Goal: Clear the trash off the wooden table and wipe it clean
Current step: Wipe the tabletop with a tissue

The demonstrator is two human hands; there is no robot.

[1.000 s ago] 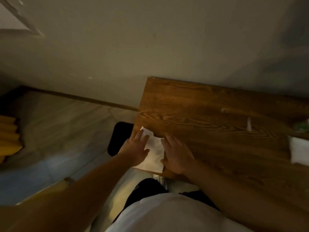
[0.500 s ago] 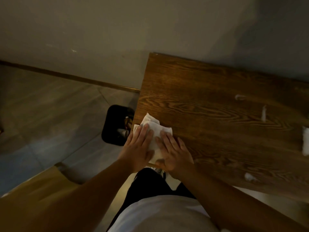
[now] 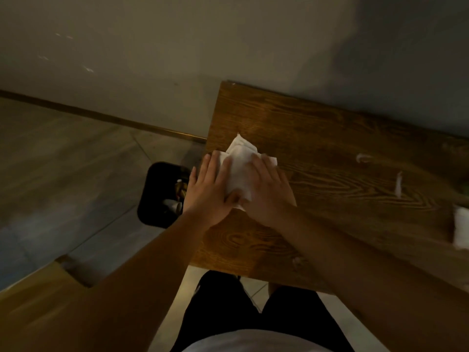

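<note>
Two hands on one white tissue, which lies at the left end of the wooden worktop, close to its left edge. Left hand lies flat, fingers spread, palm pressing the tissue's left part — partly overhanging the worktop edge. Right hand also flat, fingers extended, pressing the tissue's right part. Neither hand is closed around it; both bear down on it with open palms. A crumpled corner of the tissue sticks out beyond the fingertips.

Scraps on the worktop, to the right of the hands: one small curled white bit, one thin white strip, one pale crumb near the front edge beside the right forearm. At the frame's right edge one larger white item, blurred, cut off.

One black bin stands on the floor just left of the worktop, with some trash inside — contents too dim to count.
</note>
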